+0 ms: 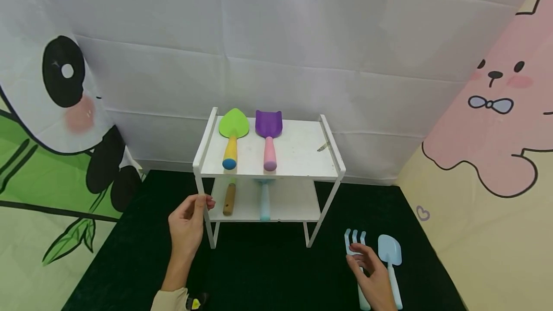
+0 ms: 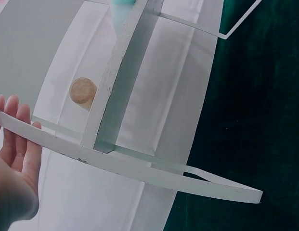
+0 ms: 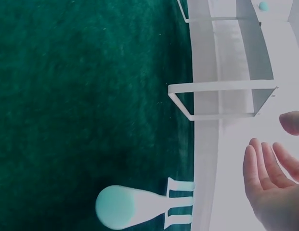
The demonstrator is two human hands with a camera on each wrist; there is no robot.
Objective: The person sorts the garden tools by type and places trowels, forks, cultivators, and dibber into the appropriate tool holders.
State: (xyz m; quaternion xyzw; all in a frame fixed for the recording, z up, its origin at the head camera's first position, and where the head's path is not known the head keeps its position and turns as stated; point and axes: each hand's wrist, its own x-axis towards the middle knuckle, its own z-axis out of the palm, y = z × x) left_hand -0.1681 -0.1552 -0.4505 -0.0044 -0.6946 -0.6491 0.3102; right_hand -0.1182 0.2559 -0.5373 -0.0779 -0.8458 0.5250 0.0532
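My left hand is at the front left leg of a white two-tier rack. In the left wrist view, the loosely extended fingers appear behind the leg; whether they touch it is unclear. Above a light blue hand rake hovers my right hand, fingers loosely bent and nothing in its grasp. A light blue toy shovel lies to the rake's right. On the rack's top lie a green spade with a yellow handle and a purple shovel with a pink handle.
The lower shelf bears a wooden-handled tool and a light blue-handled tool, their heads mostly hidden. Dark green cloth covers the surface. A white sheet hangs behind, with cartoon-printed panels on both sides.
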